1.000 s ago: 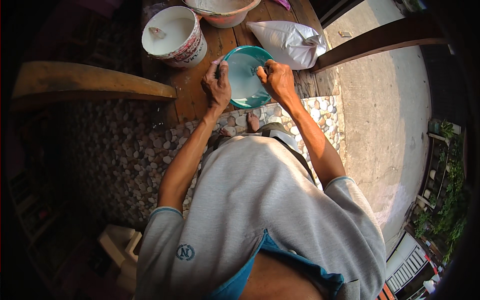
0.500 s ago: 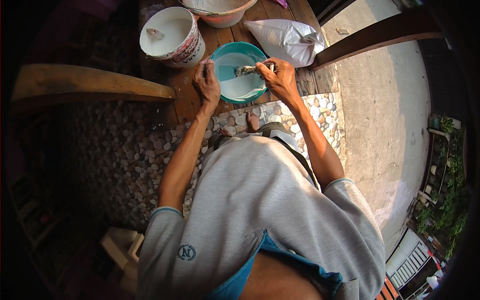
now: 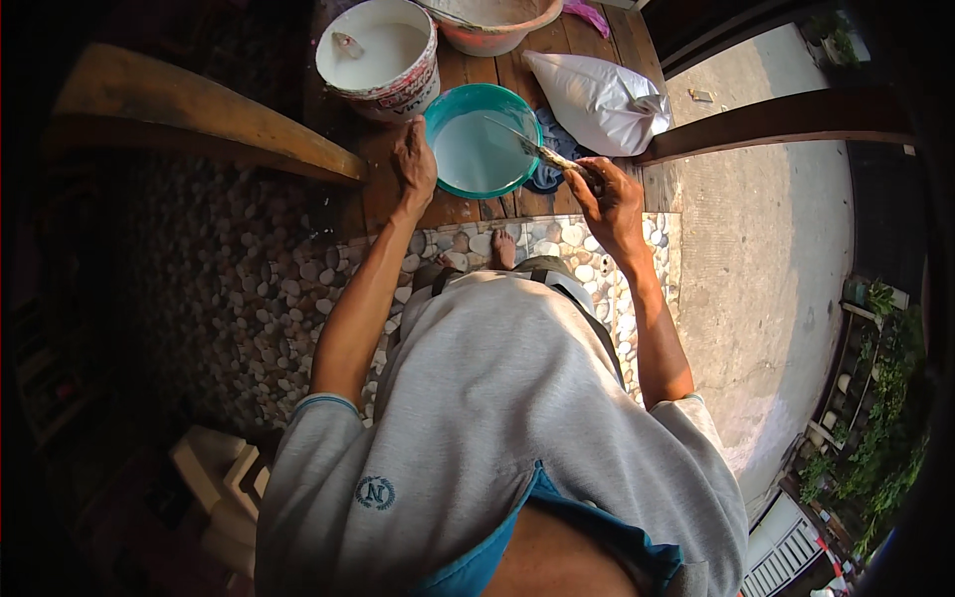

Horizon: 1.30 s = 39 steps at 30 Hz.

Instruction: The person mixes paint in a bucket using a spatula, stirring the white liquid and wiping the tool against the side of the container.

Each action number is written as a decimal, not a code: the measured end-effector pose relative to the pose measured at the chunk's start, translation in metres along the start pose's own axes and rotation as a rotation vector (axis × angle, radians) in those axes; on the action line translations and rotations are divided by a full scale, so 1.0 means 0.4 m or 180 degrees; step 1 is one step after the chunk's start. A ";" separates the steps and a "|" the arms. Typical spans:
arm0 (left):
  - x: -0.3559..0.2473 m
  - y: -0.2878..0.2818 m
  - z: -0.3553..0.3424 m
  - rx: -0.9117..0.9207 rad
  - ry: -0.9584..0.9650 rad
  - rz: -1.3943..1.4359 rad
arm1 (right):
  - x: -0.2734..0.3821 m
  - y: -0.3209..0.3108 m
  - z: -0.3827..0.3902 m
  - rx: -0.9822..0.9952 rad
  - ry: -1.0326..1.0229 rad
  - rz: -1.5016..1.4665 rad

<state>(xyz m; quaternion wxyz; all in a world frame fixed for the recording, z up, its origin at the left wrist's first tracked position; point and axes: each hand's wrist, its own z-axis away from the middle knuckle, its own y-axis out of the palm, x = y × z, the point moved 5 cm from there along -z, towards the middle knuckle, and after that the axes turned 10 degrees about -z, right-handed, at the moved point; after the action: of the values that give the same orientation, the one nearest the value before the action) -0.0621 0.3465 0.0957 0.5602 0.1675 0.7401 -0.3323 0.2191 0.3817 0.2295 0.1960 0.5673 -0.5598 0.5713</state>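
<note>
A teal basin point(image 3: 532, 164) with milky white liquid stands near the front of the wooden table. My left hand point(image 3: 413, 162) is closed on its left rim. In my right hand point(image 3: 609, 199) I grip a stained putty knife point(image 3: 559, 159) by its handle. Its thin blade slants over the right side of the basin, above the liquid. A dark blue cloth point(image 3: 549, 177) lies on the table beside the basin, partly hidden by the knife and my hand.
A white bucket point(image 3: 423, 80) of white paste stands behind the basin to the left, a clay-coloured tub point(image 3: 492, 40) farther back. A full white sack point(image 3: 612, 99) lies at the right. Wooden posts point(image 3: 209, 114) point(image 3: 786, 137) flank the table; pebble-patterned tiles point(image 3: 298, 279) cover the floor.
My right hand has lifted the putty knife out of the liquid and drawn it rightward to the basin's rim. My left hand stays on the basin. The view has shifted slightly.
</note>
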 end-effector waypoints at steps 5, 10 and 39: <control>0.020 -0.001 -0.004 0.0104 0.0082 -0.0313 | -0.033 0.029 0.033 0.0523 0.0165 0.0309; 0.013 -0.005 -0.018 0.0216 0.0518 -0.0084 | -0.036 0.071 0.019 0.0560 0.0089 0.0638; 0.020 -0.059 0.021 0.0890 -0.0253 0.0294 | 0.004 0.133 0.121 0.0018 -0.0317 0.1077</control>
<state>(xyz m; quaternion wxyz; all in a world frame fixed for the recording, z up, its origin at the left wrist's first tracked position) -0.0733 0.3226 0.0940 0.5750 0.2645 0.6553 -0.4123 0.1938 0.3237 0.1955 0.0675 0.4931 -0.6547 0.5689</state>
